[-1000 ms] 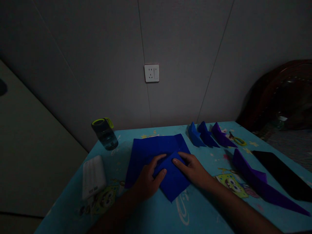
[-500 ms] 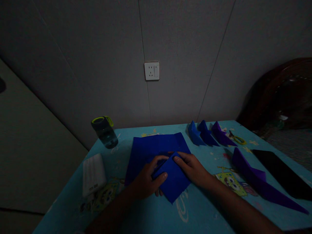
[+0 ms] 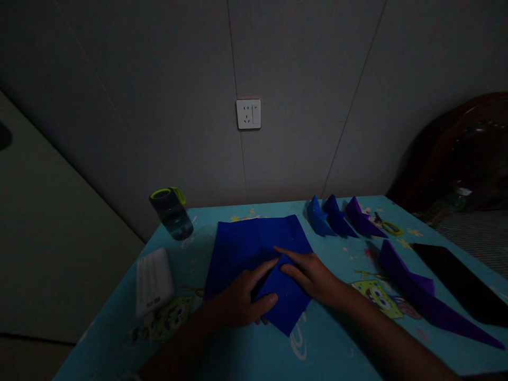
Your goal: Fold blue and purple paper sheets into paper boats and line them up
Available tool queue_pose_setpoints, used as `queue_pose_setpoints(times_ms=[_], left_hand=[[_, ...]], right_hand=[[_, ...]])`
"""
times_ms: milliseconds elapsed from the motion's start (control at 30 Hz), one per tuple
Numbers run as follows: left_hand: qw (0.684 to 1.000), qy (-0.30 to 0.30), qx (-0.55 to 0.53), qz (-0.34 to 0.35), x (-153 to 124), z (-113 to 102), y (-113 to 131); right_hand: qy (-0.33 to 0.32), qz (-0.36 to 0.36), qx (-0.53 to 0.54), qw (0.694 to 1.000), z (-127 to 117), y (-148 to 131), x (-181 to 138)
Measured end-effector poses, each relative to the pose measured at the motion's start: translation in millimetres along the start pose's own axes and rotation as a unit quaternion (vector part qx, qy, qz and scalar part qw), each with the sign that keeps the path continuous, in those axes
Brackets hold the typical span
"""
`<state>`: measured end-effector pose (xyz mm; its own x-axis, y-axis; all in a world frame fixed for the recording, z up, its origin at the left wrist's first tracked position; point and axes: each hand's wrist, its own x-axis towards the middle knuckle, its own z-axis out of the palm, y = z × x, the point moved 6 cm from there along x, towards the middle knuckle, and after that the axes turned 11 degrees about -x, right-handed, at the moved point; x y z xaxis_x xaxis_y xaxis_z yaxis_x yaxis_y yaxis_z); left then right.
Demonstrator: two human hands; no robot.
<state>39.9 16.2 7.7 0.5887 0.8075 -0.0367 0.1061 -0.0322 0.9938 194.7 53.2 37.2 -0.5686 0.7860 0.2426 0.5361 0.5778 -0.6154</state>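
A dark blue paper sheet (image 3: 246, 241) lies on the light blue table (image 3: 341, 338), with its near corner folded over into a flap (image 3: 286, 301). My left hand (image 3: 240, 299) rests on the flap's left side, thumb on the paper and forefinger stretched along the fold. My right hand (image 3: 311, 272) lies flat on the flap's right side, forefinger pointing left along the crease. Both hands press the paper down with their fingers extended.
Three small folded paper boats (image 3: 337, 217), blue to purple, stand at the back. A long purple folded piece (image 3: 420, 293) and a black phone (image 3: 460, 280) lie at right. A white power bank (image 3: 153, 280) and a lidded bottle (image 3: 171, 211) sit at left. A wall socket (image 3: 248, 114) is behind.
My right forefinger has stretched out leftward along the crease, and my left forefinger has extended toward it. The folded flap has shifted slightly toward me.
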Motion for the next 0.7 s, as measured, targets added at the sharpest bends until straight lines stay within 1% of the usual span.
queue_pose_setpoints(times_ms=[333,400,533,700], left_hand=[[0.997,0.006,0.074,0.005,-2,2,0],[0.998,0.000,0.058,0.004,-2,4,-1],[1.000,-0.024,-0.006,-0.019,-2,7,-4],[0.999,-0.029,-0.024,-0.024,-1,7,-4]], right_hand=[[0.008,-0.016,-0.037,0.999,1,-5,-2],[0.004,-0.020,-0.042,0.999,2,-5,-2],[-0.004,-0.029,-0.051,0.998,2,-7,-3],[-0.009,-0.035,-0.039,0.999,2,-13,-2]])
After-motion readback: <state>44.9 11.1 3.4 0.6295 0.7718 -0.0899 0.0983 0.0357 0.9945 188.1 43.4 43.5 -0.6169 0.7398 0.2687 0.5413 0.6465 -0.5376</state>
